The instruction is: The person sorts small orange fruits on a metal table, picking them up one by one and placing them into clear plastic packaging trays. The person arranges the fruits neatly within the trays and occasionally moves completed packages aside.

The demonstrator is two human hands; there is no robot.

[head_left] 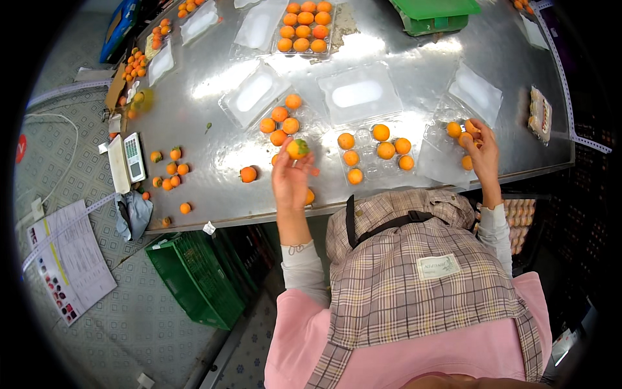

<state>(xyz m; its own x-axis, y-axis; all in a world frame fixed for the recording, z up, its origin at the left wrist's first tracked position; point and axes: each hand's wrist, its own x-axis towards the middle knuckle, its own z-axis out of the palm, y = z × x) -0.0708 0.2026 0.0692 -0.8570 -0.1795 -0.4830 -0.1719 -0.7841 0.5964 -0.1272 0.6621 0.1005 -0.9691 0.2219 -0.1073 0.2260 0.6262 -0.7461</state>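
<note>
My left hand [290, 185] is raised over the table's near side. Its fingers are closed on a persimmon [298, 148] whose green leafy cap shows. My right hand [485, 155] reaches into the right-hand clear tray and its fingers close on an orange persimmon [471, 127]. Two or three more persimmons lie beside that hand, among them one [453, 129] to its left. The middle clear tray [369, 159] holds several persimmons spread apart in its hollows. Behind my left hand, a third tray has persimmons [280, 114] in rows, partly hidden by the hand.
Loose persimmons [172, 168] lie at the left, near a small scale [133, 157]. A full tray [302, 29] sits at the back, beside a green basket [437, 16]. Below the metal table [220, 206] stands a green crate [201, 279]. A wrapped pack [539, 115] lies far right.
</note>
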